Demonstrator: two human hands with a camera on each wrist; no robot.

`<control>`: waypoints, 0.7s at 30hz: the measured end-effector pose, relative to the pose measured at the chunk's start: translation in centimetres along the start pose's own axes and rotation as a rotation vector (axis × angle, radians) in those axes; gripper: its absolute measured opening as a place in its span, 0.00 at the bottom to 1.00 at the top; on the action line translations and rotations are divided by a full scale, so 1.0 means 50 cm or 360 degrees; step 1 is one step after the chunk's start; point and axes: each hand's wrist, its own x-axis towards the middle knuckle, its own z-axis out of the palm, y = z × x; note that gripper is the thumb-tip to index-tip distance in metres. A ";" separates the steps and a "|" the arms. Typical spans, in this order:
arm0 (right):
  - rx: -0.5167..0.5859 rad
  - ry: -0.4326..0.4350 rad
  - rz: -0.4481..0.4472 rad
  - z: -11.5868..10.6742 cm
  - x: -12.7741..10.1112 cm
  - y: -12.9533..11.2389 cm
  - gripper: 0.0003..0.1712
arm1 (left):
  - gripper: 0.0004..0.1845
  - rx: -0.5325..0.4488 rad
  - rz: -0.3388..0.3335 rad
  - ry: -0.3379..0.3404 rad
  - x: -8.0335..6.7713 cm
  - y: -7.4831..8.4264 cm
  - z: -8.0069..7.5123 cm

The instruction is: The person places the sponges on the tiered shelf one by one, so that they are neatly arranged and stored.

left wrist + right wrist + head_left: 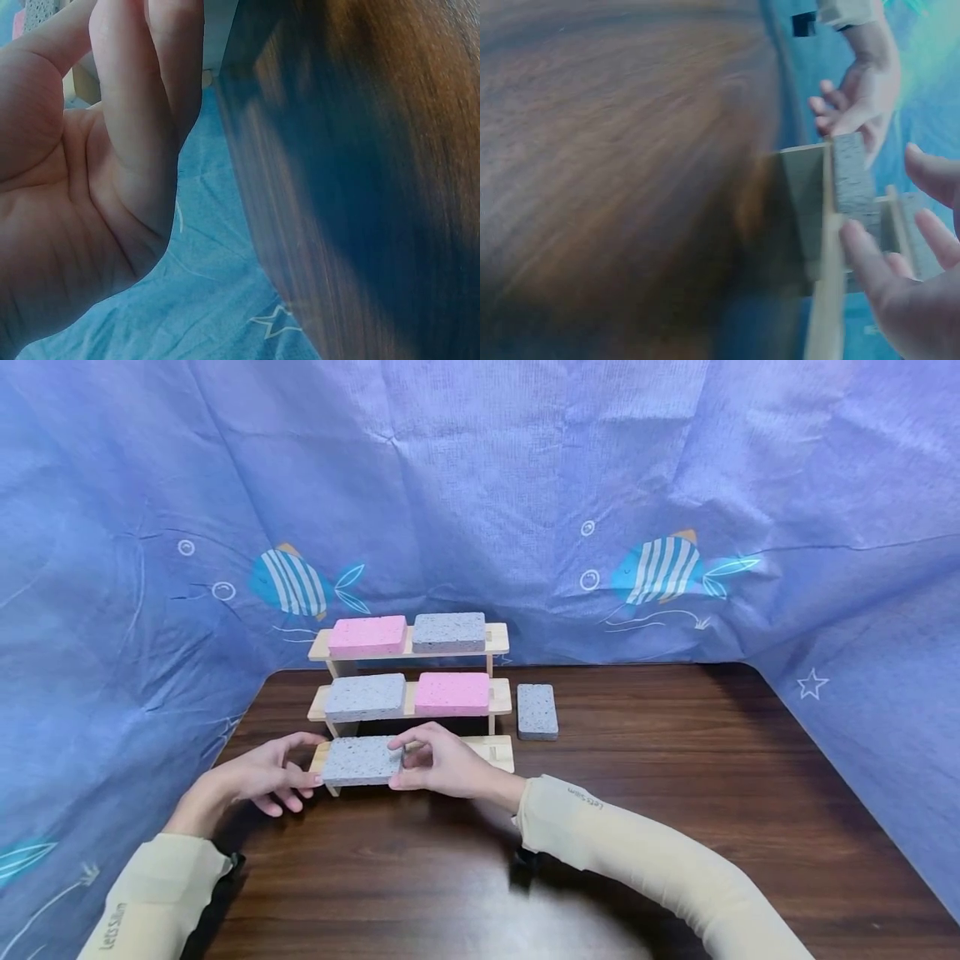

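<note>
A grey speckled pumice stone [362, 761] lies on the left part of the bottom tier of a wooden three-tier stand [501, 752]. My right hand [446, 764] holds its right end, thumb at the front corner and index finger at the back. At the stone's left end is my left hand [266, 772], its thumb by the front corner and its other fingers loosely bent, gripping nothing. In the right wrist view the stone [853, 176] stands between both hands. The left wrist view shows mostly the left palm [82, 180].
The middle tier bears a grey stone [365, 697] and a pink one [452, 694]. On the top tier sit a pink stone [368, 636] and a grey one [449, 632]. Another grey stone [537, 712] lies on the brown table [675, 793], right of the stand. Blue cloth [480, 485] hangs behind.
</note>
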 end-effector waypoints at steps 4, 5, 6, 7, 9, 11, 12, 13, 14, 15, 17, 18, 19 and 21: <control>0.0019 -0.0124 -0.0051 -0.022 -0.015 -0.031 0.32 | 0.43 -0.0006 0.0023 0.0006 -0.002 -0.004 0.002; 0.0037 -0.0137 -0.0060 -0.027 -0.020 -0.039 0.32 | 0.43 -0.0008 0.0030 0.0007 -0.003 -0.005 0.003; 0.0062 -0.0146 -0.0066 -0.033 -0.026 -0.046 0.32 | 0.43 -0.0013 0.0034 0.0004 -0.004 -0.006 0.005; 0.0086 -0.0147 -0.0071 -0.039 -0.031 -0.052 0.32 | 0.42 -0.0018 0.0036 -0.0002 -0.003 -0.008 0.007; 0.0124 -0.0130 -0.0087 -0.053 -0.042 -0.065 0.32 | 0.43 -0.0026 0.0039 -0.0010 -0.002 -0.010 0.010; 0.0146 -0.0093 -0.0113 -0.070 -0.051 -0.077 0.32 | 0.43 -0.0032 0.0041 -0.0012 -0.001 -0.013 0.012; 0.0152 -0.0069 -0.0130 -0.080 -0.054 -0.083 0.32 | 0.43 -0.0034 0.0040 -0.0011 0.000 -0.013 0.012; 0.0156 -0.0036 -0.0142 -0.091 -0.057 -0.089 0.32 | 0.43 -0.0034 0.0040 -0.0007 0.000 -0.013 0.012; 0.0163 0.0005 -0.0152 -0.102 -0.060 -0.095 0.33 | 0.43 -0.0032 0.0040 -0.0002 0.001 -0.013 0.011; 0.0171 0.0047 -0.0162 -0.113 -0.062 -0.100 0.33 | 0.43 -0.0031 0.0038 0.0004 0.001 -0.013 0.010; 0.0217 0.0148 -0.0173 -0.136 -0.068 -0.111 0.34 | 0.43 -0.0027 0.0040 0.0014 0.000 -0.011 0.008; 0.0249 0.0194 -0.0168 -0.146 -0.072 -0.121 0.34 | 0.43 -0.0024 0.0044 0.0020 -0.001 -0.011 0.008; 0.0277 0.0243 -0.0163 -0.156 -0.078 -0.129 0.34 | 0.43 -0.0022 0.0047 0.0021 -0.003 -0.011 0.008; 0.0329 0.0319 -0.0154 -0.173 -0.091 -0.142 0.34 | 0.43 -0.0026 0.0034 0.0005 -0.008 -0.012 0.011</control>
